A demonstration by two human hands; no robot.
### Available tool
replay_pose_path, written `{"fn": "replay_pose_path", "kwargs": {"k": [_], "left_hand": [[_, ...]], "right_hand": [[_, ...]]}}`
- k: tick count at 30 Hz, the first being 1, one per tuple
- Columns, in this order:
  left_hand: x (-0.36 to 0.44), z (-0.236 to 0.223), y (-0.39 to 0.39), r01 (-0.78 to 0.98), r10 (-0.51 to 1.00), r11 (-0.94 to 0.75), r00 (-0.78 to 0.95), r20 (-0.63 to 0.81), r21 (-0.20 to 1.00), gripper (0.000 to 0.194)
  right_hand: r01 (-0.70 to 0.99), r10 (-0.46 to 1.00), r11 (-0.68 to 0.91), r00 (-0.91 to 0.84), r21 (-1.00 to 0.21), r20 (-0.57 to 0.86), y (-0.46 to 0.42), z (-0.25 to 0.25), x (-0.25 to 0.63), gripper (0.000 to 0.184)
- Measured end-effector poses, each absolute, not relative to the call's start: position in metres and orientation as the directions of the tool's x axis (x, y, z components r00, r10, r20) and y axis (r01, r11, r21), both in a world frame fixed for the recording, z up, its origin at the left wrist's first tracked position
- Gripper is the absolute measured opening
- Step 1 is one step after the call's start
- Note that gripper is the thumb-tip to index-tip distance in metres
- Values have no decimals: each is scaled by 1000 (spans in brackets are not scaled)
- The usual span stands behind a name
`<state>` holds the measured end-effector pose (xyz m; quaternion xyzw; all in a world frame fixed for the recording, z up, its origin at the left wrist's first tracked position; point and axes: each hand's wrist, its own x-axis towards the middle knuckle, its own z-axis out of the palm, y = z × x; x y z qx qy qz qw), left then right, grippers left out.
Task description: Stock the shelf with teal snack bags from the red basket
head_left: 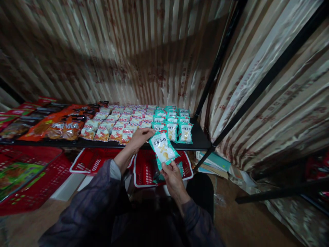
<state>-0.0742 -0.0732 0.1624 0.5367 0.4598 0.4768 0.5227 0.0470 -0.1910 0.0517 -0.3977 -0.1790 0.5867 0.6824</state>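
A teal-and-white snack bag (162, 148) with a picture of yellow snacks is held up between my two hands, tilted, in front of the shelf edge. My left hand (141, 136) pinches its upper left corner. The lower edge is gripped by my right hand (172, 176), thumb on top. Rows of matching teal snack bags (185, 133) stand on the shelf just behind it. Left of those are several rows of white-and-red snack bags (118, 132), close to my left wrist. Under the held bag, a red basket (137, 173) has more teal packaging in it.
A black shelf (197, 139) runs across, with orange snack bags (68, 125) at its left. Another red basket (86, 161) and a larger red basket (31, 192) stand below. Black metal posts (221, 61) rise at right before striped curtains. Flat cartons (216, 163) lie below.
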Motion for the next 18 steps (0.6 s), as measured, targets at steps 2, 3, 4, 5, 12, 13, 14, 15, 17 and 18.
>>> {"fn": "replay_pose_path", "kwargs": {"k": [2,3,4,5,12,13,14,15,17,18], "left_hand": [[-73,171,-68,53,981,-66,186,55,996,20],[-72,173,-65,80,976,-84,208,66,993,20],[-71,175,-63,105,971,-102,226,76,989,20],[-70,176,-61,124,967,-116,243,83,985,21],[-63,168,-59,236,962,-90,271,23,968,22],[-62,166,-59,246,967,-98,254,33,964,22],[-62,164,-59,252,970,-110,237,49,962,22],[-63,162,-58,255,973,-124,219,67,959,23],[-63,159,-56,268,977,-150,190,101,952,24],[-63,158,-55,276,977,-160,179,113,948,23]], "right_hand": [[-649,945,6,253,-760,-209,-189,54,50,37],[-643,946,6,252,-766,-205,-189,55,51,36],[-636,948,1,246,-772,-202,-189,55,52,36],[-629,952,-7,233,-777,-197,-190,56,53,37],[-568,981,-59,118,-821,-151,-198,52,59,37],[-558,983,-48,120,-829,-137,-198,51,61,36],[-550,983,-31,133,-835,-124,-197,50,64,35],[-544,980,-7,164,-839,-114,-196,50,67,34],[-531,961,51,257,-846,-103,-193,50,74,34],[-523,947,80,306,-848,-99,-191,51,77,35]]}}
